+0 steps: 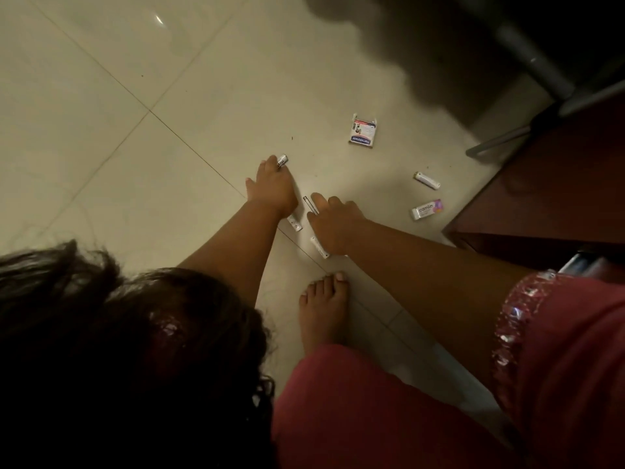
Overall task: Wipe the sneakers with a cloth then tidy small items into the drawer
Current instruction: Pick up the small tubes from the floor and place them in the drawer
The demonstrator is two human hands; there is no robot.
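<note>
- Downward, a floor (101, 96) of large pale glossy tiles is seen, crossed by thin dark grout lines and catching a small glint of light at the upper left.
- Both bare arms are stretched down toward small items scattered on the tiles.
- A small white cylindrical battery (282, 161) is pinched at the fingertips of the left hand (272, 187); its printed end pokes out beyond the fingers.
- Another short white cylinder (295, 223) is seen lying on the floor, partly covered by the left wrist.
- A thin, flat, dark-edged strip (310, 204) is touched by the fingertips of the right hand (333, 220); whether it is gripped cannot be told.
- A further white cylinder (320, 248) lies under the right wrist, half hidden.
- Well apart to the right, a white battery (426, 180) and a small rectangular eraser (427, 210) in a white and pink wrapper are laid near each other.
- Farther up, a flat white and blue cardboard box (363, 131) with open end flaps is seen.
- A dark reddish wooden cabinet (548, 184) stands at the right edge; grey metal tubing (534, 59) is seen above it in shadow.
- A bare foot (323, 309), pink fabric with a sequinned sleeve hem, and dark loose hair fill the lower part of the view.
</note>
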